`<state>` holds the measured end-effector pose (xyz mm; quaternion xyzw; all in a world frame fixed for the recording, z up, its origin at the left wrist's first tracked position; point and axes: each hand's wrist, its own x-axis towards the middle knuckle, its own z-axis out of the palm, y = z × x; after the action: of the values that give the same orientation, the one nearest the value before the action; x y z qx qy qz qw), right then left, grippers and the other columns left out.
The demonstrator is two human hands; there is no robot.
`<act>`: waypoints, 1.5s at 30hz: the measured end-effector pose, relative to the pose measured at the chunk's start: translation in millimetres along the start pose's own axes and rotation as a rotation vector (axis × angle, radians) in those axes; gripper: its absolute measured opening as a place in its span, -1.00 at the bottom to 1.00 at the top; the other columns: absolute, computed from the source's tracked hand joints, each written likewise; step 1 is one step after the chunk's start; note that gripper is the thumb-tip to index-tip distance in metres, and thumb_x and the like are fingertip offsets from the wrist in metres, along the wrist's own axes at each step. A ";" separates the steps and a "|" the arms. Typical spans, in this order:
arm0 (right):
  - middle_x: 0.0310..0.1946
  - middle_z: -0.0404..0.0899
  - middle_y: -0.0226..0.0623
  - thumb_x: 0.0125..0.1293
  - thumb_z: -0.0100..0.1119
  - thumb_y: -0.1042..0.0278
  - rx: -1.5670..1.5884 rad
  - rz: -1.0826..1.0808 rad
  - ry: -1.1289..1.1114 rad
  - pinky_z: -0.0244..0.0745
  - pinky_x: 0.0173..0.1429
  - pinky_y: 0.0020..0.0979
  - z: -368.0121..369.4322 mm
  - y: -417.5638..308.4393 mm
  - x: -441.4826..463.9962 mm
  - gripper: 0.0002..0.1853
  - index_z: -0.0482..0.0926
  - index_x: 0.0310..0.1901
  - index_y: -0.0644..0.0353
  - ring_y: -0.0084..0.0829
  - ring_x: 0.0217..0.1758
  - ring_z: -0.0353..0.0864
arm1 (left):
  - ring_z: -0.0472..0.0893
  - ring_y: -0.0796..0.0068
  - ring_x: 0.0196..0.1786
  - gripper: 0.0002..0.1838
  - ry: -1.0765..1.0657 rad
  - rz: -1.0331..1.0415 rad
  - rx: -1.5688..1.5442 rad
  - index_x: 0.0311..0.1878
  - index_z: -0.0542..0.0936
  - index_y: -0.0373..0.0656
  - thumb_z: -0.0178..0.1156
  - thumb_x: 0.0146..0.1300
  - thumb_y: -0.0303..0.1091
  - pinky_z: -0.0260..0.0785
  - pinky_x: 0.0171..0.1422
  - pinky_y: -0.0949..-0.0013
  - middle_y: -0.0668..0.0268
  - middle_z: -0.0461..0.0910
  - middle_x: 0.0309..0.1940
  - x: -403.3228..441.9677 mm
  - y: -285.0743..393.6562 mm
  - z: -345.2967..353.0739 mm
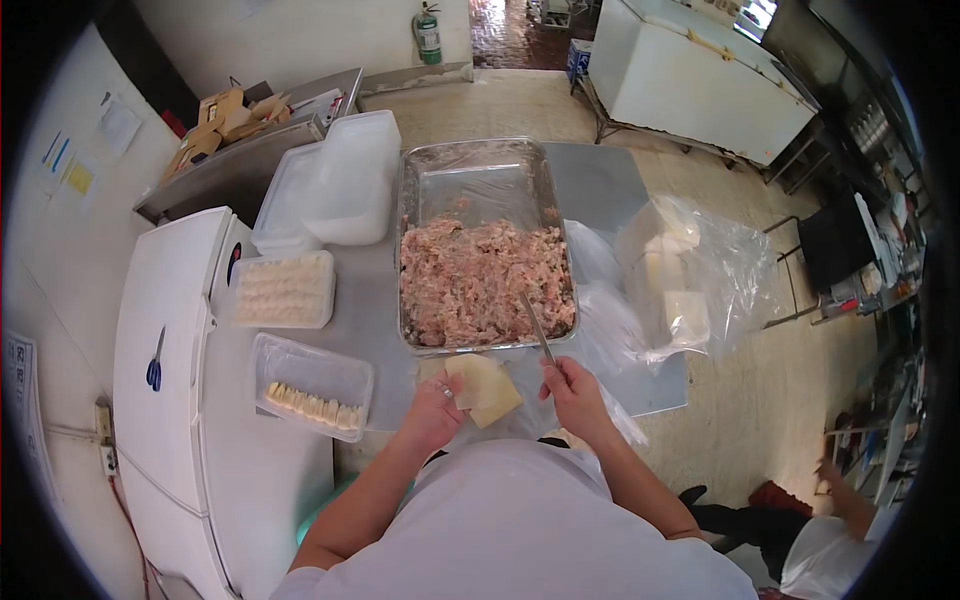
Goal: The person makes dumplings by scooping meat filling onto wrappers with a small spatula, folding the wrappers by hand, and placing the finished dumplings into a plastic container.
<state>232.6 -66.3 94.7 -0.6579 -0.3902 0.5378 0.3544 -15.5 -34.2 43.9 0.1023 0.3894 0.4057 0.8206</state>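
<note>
The one view looks from the wearer's head, forward and steeply down over the chest onto the table (600,185), near enough for both hands, with the floor (740,390) and the freezer (690,85) farther off. Its round edges are dark and bent, so shapes there are perhaps unreliable.

Handle of the thin silver metal spatula (537,328): mostly hidden in my right hand (575,393). Grey metal bench (598,182): near edge partly covered by my white shirt (510,520). Co-worker (828,552) beyond the bench's right near corner: cut off by the frame. Green cylindrical extinguisher (429,40): label too small to read.
</note>
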 end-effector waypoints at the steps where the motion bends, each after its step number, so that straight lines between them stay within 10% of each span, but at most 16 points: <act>1: -0.45 0.65 -0.33 0.54 0.10 0.29 -0.057 -0.075 0.020 0.50 -0.27 -0.35 -1.8 -1.1 4.4 -0.77 0.68 -0.08 0.25 -0.53 -0.39 0.59 | 0.69 0.27 0.17 -0.70 -0.010 0.047 0.074 0.20 0.54 -0.25 0.08 0.60 -0.25 0.58 0.30 0.09 0.19 0.65 0.15 -0.1 -3.0 -4.1; 6: -0.37 0.72 -0.16 0.37 0.10 0.44 -0.650 -0.634 0.187 0.57 -0.23 -0.08 -28.2 -20.4 30.2 -0.81 0.71 -0.10 0.17 -0.16 -0.33 0.73 | 0.66 0.24 0.22 -0.66 -0.046 0.138 -0.046 0.26 0.50 -0.28 0.13 0.57 -0.29 0.51 0.41 0.13 0.20 0.65 0.17 0.1 11.9 -33.2; 15: -0.40 0.72 -0.21 0.18 0.17 0.40 -1.462 -0.464 -0.105 0.62 -0.20 -0.07 -14.6 -40.5 85.1 -0.77 0.74 -0.17 -0.06 -0.15 -0.23 0.76 | 0.60 0.14 0.34 -0.58 0.005 0.195 -0.336 0.32 0.49 -0.28 0.07 0.57 -0.20 0.40 0.51 0.05 0.14 0.63 0.24 -18.6 37.2 -39.0; 24: -0.45 0.70 -0.17 0.23 0.15 0.34 -1.227 -0.498 -0.137 0.60 -0.19 0.02 -5.5 -43.4 80.3 -0.88 0.70 -0.37 0.01 -0.04 -0.28 0.72 | 0.60 0.10 0.34 -0.55 -0.087 0.193 -0.399 0.31 0.49 -0.30 0.01 0.58 -0.16 0.37 0.54 0.02 0.10 0.63 0.25 -23.3 42.5 -49.1; 33: -0.30 0.74 -0.07 0.23 0.25 0.29 -0.815 -0.288 -0.211 0.59 -0.14 -0.08 -5.4 -44.2 74.0 -0.74 0.79 -0.08 0.06 0.02 -0.20 0.72 | 0.60 0.10 0.32 -0.57 -0.062 0.134 -0.382 0.30 0.47 -0.30 -0.07 0.62 -0.18 0.37 0.53 0.00 0.08 0.60 0.25 -3.4 59.2 -45.7; 45: -0.38 0.45 -0.32 0.29 0.27 0.48 -0.952 -0.828 0.331 0.50 -0.30 -0.15 53.8 -17.1 26.6 -0.54 0.73 0.18 -0.22 -0.21 -0.33 0.56 | 0.57 -0.02 0.29 -0.51 0.077 0.184 -0.492 0.31 0.42 -0.33 -0.25 0.69 -0.09 0.38 0.49 -0.10 -0.03 0.57 0.20 68.5 59.9 32.6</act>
<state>180.5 -32.5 89.3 -0.6124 -0.7473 0.0164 0.2574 -2.0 60.6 56.8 -0.0808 0.2989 0.5647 0.7650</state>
